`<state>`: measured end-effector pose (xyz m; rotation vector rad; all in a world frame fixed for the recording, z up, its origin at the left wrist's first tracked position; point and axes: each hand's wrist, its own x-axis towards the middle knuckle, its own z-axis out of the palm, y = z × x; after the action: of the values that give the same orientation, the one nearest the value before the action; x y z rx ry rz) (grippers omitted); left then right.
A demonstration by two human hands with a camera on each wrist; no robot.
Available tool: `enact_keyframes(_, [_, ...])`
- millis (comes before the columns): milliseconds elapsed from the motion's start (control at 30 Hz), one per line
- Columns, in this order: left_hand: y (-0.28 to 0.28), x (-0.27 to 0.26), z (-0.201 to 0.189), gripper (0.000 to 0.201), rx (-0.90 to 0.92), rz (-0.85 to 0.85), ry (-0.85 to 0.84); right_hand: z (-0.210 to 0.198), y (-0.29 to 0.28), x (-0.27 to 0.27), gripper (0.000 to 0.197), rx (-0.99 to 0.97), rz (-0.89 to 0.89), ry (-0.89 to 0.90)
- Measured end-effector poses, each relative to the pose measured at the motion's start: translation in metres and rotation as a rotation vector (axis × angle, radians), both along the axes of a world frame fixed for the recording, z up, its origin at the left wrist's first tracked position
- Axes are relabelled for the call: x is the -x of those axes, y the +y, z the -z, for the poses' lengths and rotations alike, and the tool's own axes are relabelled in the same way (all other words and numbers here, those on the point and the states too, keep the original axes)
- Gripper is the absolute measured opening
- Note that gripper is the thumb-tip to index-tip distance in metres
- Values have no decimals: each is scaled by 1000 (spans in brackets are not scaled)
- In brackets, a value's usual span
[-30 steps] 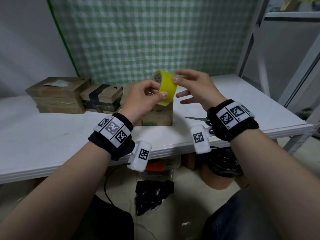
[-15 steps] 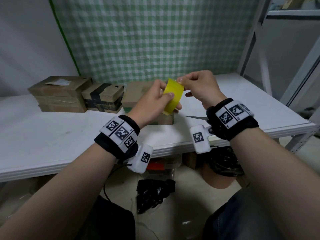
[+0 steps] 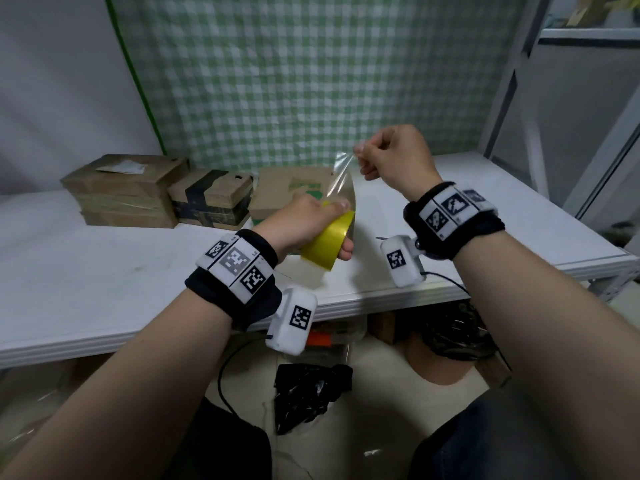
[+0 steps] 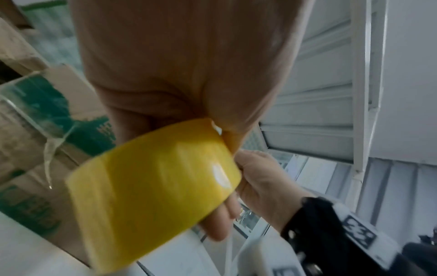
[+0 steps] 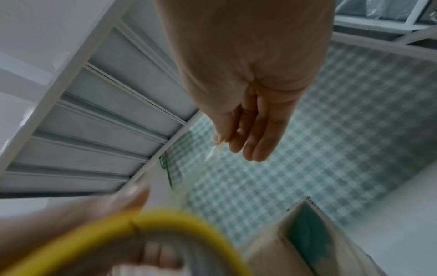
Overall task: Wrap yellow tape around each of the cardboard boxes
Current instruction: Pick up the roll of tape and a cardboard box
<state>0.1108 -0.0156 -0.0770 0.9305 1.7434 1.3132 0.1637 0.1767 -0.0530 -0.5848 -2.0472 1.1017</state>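
Tape roll (image 3: 327, 245), yellow, is sitting in the left hand (image 3: 300, 223), whose thumb and fingers are curling round it above the near part of the white table (image 3: 104, 271). A nearly clear strip of tape (image 3: 341, 181) is running up from the roll to the right hand (image 3: 398, 157), which is pinching its free end between thumb and fingertip, the other fingers curling in. Three cardboard boxes are standing along the far side: a left box (image 3: 121, 190), a middle box (image 3: 211, 199) bearing dark bands, and a right box (image 3: 294, 188) with green print, partly hiding behind the left hand and the strip. Both wrist views are blurring with motion, so the strip's end is hard to make out there. The roll's core is showing only as a smear in the right wrist view.
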Motion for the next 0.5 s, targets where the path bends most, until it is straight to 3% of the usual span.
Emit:
enact_keyframes(133, [-2, -2, 2, 43, 99, -28, -45, -27, 28, 27, 23, 24, 0, -55])
enact_keyframes(267, [4, 3, -2, 64, 17, -108, -144, -35, 44, 47, 16, 18, -62, -201])
enact_keyframes(500, [20, 11, 1, 67, -49, -165, -336, -29, 64, 74, 20, 77, -122, -354])
